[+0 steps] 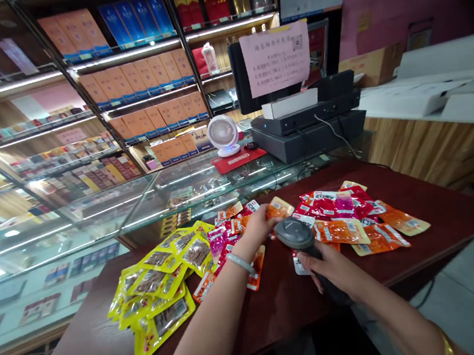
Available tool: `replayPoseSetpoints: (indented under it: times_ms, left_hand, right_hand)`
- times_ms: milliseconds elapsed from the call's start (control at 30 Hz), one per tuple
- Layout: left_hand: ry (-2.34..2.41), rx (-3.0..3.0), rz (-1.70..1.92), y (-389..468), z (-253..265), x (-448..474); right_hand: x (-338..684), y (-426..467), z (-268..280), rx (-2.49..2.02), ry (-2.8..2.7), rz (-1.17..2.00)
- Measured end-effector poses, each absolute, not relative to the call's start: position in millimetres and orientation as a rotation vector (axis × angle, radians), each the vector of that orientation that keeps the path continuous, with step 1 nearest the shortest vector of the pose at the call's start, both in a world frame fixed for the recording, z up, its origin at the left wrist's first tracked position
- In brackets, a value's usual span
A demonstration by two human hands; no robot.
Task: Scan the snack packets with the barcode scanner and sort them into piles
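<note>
My right hand (328, 264) is wrapped round the handle of a dark handheld barcode scanner (296, 233), its head tilted up over the table. Just left of the scanner, my left hand (259, 226), with a pale bangle on the wrist, pinches an orange snack packet (281, 206); some fingers are hidden behind the hand. Yellow snack packets (158, 279) with clear windows lie heaped to the left of my left forearm. Red, pink and orange packets (222, 237) are partly covered by that arm. Another pile of red and orange packets (341, 216) spreads out beyond my right hand.
The packets lie on a dark red table (276, 322). Behind it runs a glass display counter (137, 207) with a small white fan (223, 134), a monitor bearing a pink notice (276, 57) and a cash drawer (310, 137). A cable (339, 136) trails down to the table.
</note>
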State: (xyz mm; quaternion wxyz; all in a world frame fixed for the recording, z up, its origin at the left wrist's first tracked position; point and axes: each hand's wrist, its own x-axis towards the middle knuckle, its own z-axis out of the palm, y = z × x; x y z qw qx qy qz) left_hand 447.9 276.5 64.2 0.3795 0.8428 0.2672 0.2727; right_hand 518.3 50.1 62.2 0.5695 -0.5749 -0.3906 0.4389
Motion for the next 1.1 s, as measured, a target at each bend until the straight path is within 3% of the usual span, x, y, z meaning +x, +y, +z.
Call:
replayPoseSetpoints:
  times_ms: [100, 300, 500, 1100]
  left_hand:
    - [0.525, 2.075, 0.702, 280.5, 58.4, 465.1]
    - [1.102, 2.766, 0.376, 321.0, 74.8, 415.0]
    - [1.179, 2.937, 0.062, 334.0, 82.4, 396.5]
    - [0.848, 2.273, 0.355, 313.2, 73.7, 428.6]
  right_hand:
    - [524.3, 52.0, 60.1, -1.363, -0.889, 1.022]
    - [529.8, 55.9, 66.1, -1.36, -0.884, 1.072]
    - [527.2, 58.5, 67.2, -1.382, -0.862, 1.112]
    - [542.5, 73.6, 77.5, -1.345, -0.922, 1.096]
